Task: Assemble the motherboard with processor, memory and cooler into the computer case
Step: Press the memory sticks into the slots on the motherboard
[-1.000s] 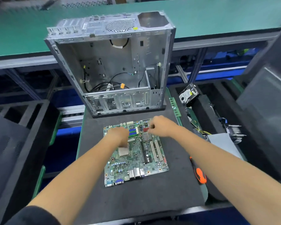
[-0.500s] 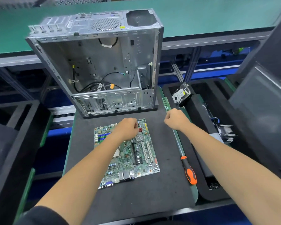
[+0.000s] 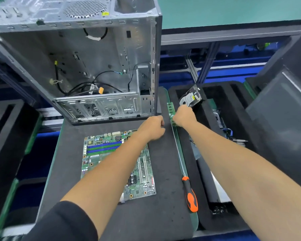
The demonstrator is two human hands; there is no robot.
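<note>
At a workbench, a right hand (image 3: 183,116) closes on a green memory stick (image 3: 171,110) standing at the mat's edge; the left hand (image 3: 152,127), loosely curled, holds nothing beside the motherboard (image 3: 101,153). Light, stiff and fragile, the stick is best gripped by its edges.

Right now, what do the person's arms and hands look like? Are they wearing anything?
Both hands, left hand and right hand, are bare: no gloves, rings or watch visible. The forearms are bare too. A black fabric sleeve covers the left upper arm, pushed up near the elbow.
</note>
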